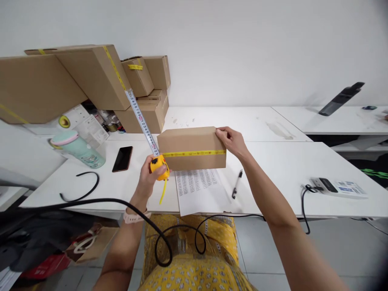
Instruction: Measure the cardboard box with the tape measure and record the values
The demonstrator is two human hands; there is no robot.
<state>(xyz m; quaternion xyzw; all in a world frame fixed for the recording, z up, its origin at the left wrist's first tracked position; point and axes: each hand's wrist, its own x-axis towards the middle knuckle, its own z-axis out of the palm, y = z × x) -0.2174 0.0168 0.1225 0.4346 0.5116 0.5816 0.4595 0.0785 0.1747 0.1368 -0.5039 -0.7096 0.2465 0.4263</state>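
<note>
My left hand is closed around a yellow tape measure, its blade pulled out and slanting up and away to the left. The blade's far end reaches in front of the stacked cartons. A small cardboard box with a strip of yellow tape along its side is tilted above the desk. At its upper right corner my right hand pinches the edge between thumb and fingers. The tape measure's case is close by the box's left end. Partly beneath the box lies a sheet of printed paper.
Stacked cardboard cartons fill the back left. Nearer are a mint tumbler and a phone. A pen lies right of the paper, and a power strip farther right. A black cable crosses the front. A dark bottle stands behind.
</note>
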